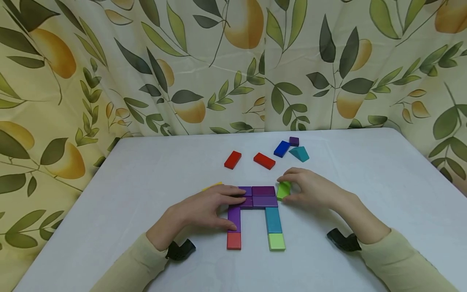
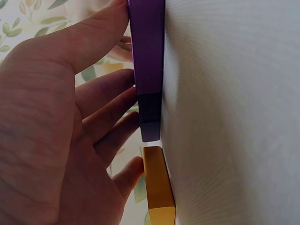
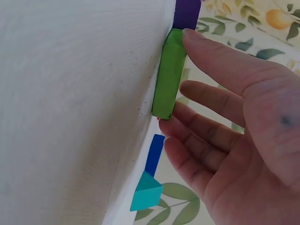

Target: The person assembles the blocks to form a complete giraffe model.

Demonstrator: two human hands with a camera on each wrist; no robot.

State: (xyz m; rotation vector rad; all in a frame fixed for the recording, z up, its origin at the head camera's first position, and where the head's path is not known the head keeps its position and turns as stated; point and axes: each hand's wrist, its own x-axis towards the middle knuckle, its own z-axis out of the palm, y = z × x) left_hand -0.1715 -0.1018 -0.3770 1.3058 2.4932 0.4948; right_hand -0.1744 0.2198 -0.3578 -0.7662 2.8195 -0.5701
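Purple blocks (image 1: 263, 191) lie flat together in a two-row slab. Below its left end run a purple block (image 1: 236, 215) and a red block (image 1: 234, 241); below its right end, a teal block (image 1: 273, 220) and a light green block (image 1: 277, 242). My left hand (image 1: 208, 207) rests over the slab's left side, fingers extended, fingertips and thumb touching purple blocks. A yellow block (image 2: 159, 180) lies by its little finger, mostly hidden in the head view. My right hand (image 1: 313, 188) holds a green block (image 3: 171, 77) between thumb and fingers, at the slab's right end.
Farther back on the white table (image 1: 175, 158) lie two red blocks (image 1: 232, 159), a blue block (image 1: 281, 149), a teal triangular block (image 1: 300, 153) and a small purple block (image 1: 294, 141). A fruit-patterned curtain (image 1: 219, 81) hangs behind the table.
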